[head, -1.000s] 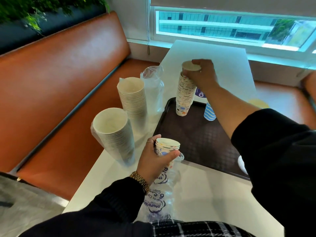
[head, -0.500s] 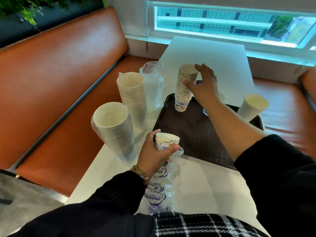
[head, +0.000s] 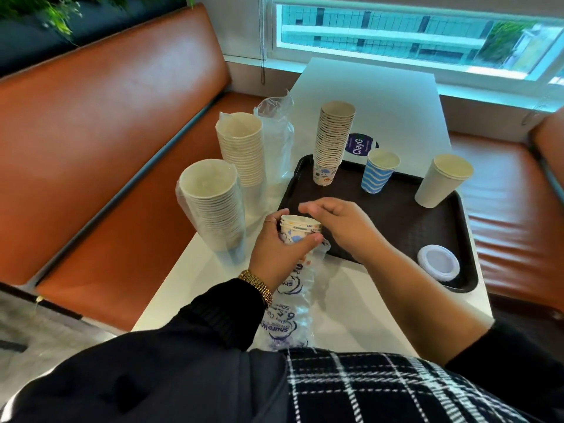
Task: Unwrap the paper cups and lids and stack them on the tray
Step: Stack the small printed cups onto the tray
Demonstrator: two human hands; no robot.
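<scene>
The small stack of printed paper cups (head: 300,232) stands up straight, mouth to the top, at the near left corner of the tray. Its lower part sits inside a clear plastic sleeve with blue print (head: 291,306) that trails down toward the person. The long line of the stack runs up and down, so I think the cups have to come out upward.

The left hand (head: 279,250) holds the stack. Its fingers and thumb are curled round the cups just under the rims, and the thumb lies across the front.

The right hand (head: 338,222) is right beside the cups, on the tray side. Its fingers are bent loosely over the top rims. I cannot tell if they touch the rims, and they hold nothing that I can see. This hand is the one free to lift the cups, and the cups lie just to its left.

The dark brown plastic tray (head: 396,215) is just past the hands. At its far left corner stands a tall stack of printed paper cups (head: 331,145). That is likely where the small stack goes, up and away from the hands.

Also on the tray are a blue and white wavy cup (head: 378,172), a plain white paper cup (head: 442,181) and a white plastic lid (head: 438,263).

Left of the tray, on the white table (head: 381,99), two tall stacks of plain cups in clear wrap (head: 232,184) are not yet unwrapped.
</scene>
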